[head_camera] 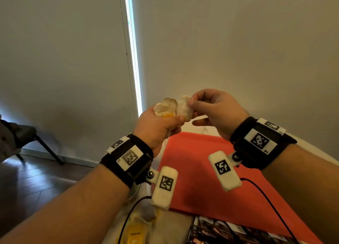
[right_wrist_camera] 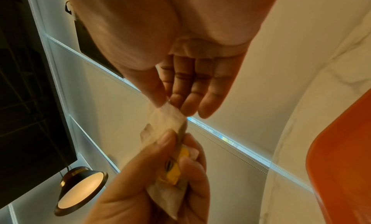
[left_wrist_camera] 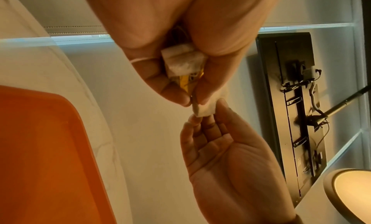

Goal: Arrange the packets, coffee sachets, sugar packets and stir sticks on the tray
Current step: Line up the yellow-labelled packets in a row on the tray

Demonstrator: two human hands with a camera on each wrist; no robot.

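A: What have you got?

B: Your left hand [head_camera: 157, 126] clutches a bunch of pale tea bags [head_camera: 166, 107] with a yellow tag, raised above the orange tray [head_camera: 198, 170]. Your right hand [head_camera: 216, 109] pinches one bag [head_camera: 184, 107] by its edge.

A: How will it handle?

B: Probably light, soft, papery, easily torn. Pull gently; mind tangled strings.

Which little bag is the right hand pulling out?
Look above the orange tray, where both hands meet in the air. The left hand grips a bunch of white bags. The right hand pinches the bag nearest it, plain white, away from the yellow tag.
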